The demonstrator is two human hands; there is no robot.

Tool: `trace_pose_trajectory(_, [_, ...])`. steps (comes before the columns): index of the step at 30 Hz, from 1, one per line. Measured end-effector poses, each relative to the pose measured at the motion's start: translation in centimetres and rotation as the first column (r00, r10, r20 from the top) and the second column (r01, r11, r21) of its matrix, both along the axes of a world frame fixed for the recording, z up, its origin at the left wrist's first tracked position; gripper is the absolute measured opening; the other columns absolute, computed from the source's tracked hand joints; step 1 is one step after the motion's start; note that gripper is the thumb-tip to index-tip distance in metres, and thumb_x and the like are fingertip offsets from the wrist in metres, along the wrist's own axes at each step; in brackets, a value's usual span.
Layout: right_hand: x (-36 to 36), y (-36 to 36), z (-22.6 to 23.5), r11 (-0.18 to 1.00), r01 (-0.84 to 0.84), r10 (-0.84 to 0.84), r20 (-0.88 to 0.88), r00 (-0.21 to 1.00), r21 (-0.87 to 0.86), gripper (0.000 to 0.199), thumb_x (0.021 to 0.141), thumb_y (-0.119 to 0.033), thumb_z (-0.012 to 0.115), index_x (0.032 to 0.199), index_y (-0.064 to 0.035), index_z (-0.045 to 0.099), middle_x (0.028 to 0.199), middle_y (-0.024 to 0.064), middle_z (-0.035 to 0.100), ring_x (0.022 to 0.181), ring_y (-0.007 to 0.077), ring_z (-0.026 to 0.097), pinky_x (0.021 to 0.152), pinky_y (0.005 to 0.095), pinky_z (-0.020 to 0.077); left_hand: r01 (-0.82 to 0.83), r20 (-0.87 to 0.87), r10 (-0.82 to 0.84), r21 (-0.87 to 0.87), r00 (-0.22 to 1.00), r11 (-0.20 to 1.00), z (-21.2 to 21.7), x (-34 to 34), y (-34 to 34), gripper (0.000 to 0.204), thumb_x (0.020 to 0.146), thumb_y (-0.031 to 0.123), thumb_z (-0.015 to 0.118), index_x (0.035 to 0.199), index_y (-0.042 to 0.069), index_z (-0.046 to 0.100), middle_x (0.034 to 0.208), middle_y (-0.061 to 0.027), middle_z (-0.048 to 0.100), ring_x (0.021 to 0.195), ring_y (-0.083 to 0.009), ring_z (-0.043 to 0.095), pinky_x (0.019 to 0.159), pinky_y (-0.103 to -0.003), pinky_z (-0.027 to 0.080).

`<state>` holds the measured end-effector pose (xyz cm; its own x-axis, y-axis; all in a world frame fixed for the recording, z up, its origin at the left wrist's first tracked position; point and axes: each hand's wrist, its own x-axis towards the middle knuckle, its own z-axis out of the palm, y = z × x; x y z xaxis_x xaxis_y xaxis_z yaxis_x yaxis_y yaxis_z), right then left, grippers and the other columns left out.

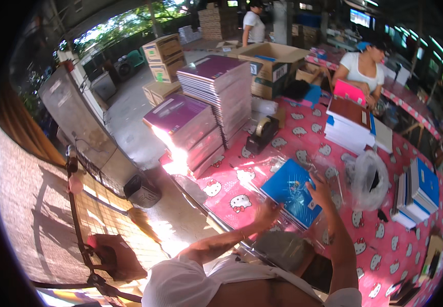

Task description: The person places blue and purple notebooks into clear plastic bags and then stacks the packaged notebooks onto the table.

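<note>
A blue-covered notebook (292,190), seemingly the top of a small stack, lies at a slant on the table in shiny clear plastic film (262,187). My right hand (320,191) is at its right edge, fingers extended onto the cover. By its lower left edge is my left hand (267,216), its fingers smeared by motion, so I cannot see whether they pinch the film. Beyond the notebook stands a black tape dispenser (262,135) with a roll of tape.
Tall stacks of purple books (216,77) stand at the table's far left. Right of me are a bundled clear plastic bag (370,179) and a stack of blue notebooks (417,192). Behind a brown-topped stack (349,123), a co-worker (362,74) works. An open carton (272,66) stands behind.
</note>
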<state>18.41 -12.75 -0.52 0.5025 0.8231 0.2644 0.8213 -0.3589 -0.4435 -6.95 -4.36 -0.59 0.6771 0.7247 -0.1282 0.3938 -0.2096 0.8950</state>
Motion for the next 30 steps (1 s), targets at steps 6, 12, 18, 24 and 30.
trace_pose_trajectory(6, [5.8,1.6,0.8,0.954,-0.173,0.074,-0.367,0.927,-0.246,0.036,0.092,-0.033,0.066,0.103,0.0012,0.070,0.084,0.0088,0.071,0.078,0.0177,0.067,0.071,0.0311,0.0522,-0.053,0.177,0.129,-0.379,0.976,0.924,0.5,-0.7,-2.8,0.067,0.087,0.039,0.073,0.135,0.001,0.049,0.118,-0.0176,0.066,0.109,-0.0255,0.064,0.089,-0.041,0.053])
trace_pose_trajectory(12, [-12.5,-9.2,3.4,0.977,0.190,0.056,-0.976,0.209,0.096,0.059,0.088,-0.038,0.071,0.134,-0.0075,0.053,0.120,0.0080,0.059,0.104,0.0190,0.058,0.084,0.0350,0.0475,0.167,0.307,-0.101,-0.197,0.946,0.966,-3.0,-4.9,6.5,0.072,0.084,0.026,0.073,0.144,0.001,0.043,0.127,-0.0177,0.062,0.113,-0.0255,0.061,0.093,-0.038,0.050])
trace_pose_trajectory(18, [-14.2,-10.7,-4.3,0.875,0.468,0.085,-0.991,0.102,0.124,0.051,0.096,-0.026,0.063,0.142,-0.0097,0.048,0.133,0.0098,0.055,0.120,0.0278,0.053,0.104,0.0407,0.0412,0.349,0.225,-0.300,-0.226,0.927,0.909,-2.9,-3.8,9.3,0.063,0.079,0.015,0.068,0.139,0.005,0.053,0.119,-0.0181,0.066,0.104,-0.0242,0.065,0.083,-0.035,0.053])
trace_pose_trajectory(24, [-15.4,-10.3,-1.7,0.855,0.493,0.113,-0.985,0.129,0.163,0.061,0.095,-0.022,0.065,0.147,-0.0056,0.038,0.138,0.0144,0.050,0.123,0.0312,0.051,0.108,0.0434,0.0391,0.328,0.210,-0.260,-0.439,0.943,0.837,-0.4,-5.3,7.6,0.071,0.083,0.034,0.068,0.143,0.004,0.045,0.121,-0.0202,0.065,0.102,-0.0340,0.066,0.091,-0.043,0.052])
trace_pose_trajectory(30, [-19.4,-10.7,-3.5,0.912,0.410,-0.205,-0.829,0.520,0.032,0.076,0.092,-0.022,0.067,0.152,-0.0034,0.025,0.148,0.0185,0.038,0.134,0.0311,0.040,0.113,0.0421,0.0325,0.517,0.269,-0.542,0.162,0.796,0.840,-5.6,-10.1,8.7,0.088,0.082,0.042,0.071,0.151,0.006,0.031,0.148,-0.0217,0.042,0.136,-0.0399,0.041,0.115,-0.049,0.034])
